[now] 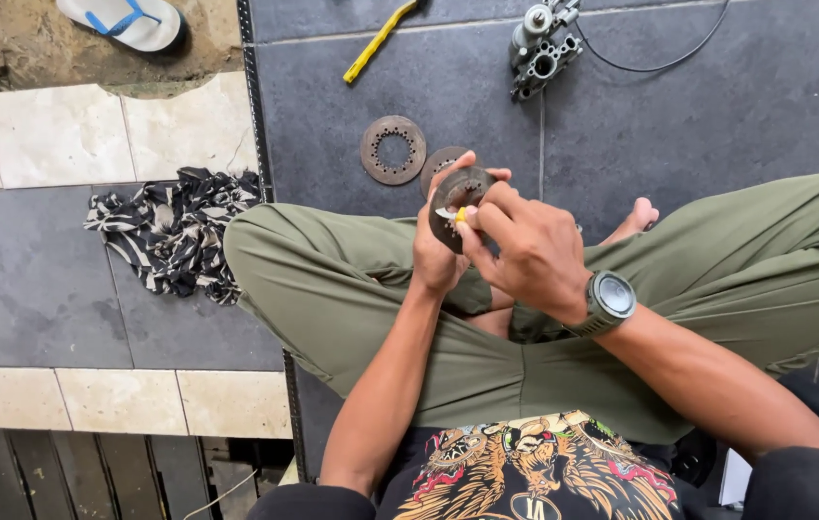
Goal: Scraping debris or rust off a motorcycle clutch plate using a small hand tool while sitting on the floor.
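A: What filled most of the frame?

B: A dark grey tiled floor [717,106] across the upper right, with the person's crossed legs in olive trousers [352,279] spread over the middle. A black-and-white patterned cloth [174,231] lay crumpled at centre left, beside the knee.

A: And the hands?

B: Both met just above centre. The left hand [438,246] was clamped on a round metal disc [458,197], holding it upright by its edge. The right hand [525,250], a watch [610,300] on its wrist, was closed on a small yellow-handled tool [459,216] pressed against the disc's face.

A: Anything else on the floor?

B: Two more discs. A ringed disc with holes [393,149] lay flat just left of the hands, and a second floor disc [438,164] sat partly hidden behind the held one. A metal carburettor-like part [544,48] stood at top centre, a yellow strip [376,43] to its left, and a white sandal [126,21] in the upper left corner.
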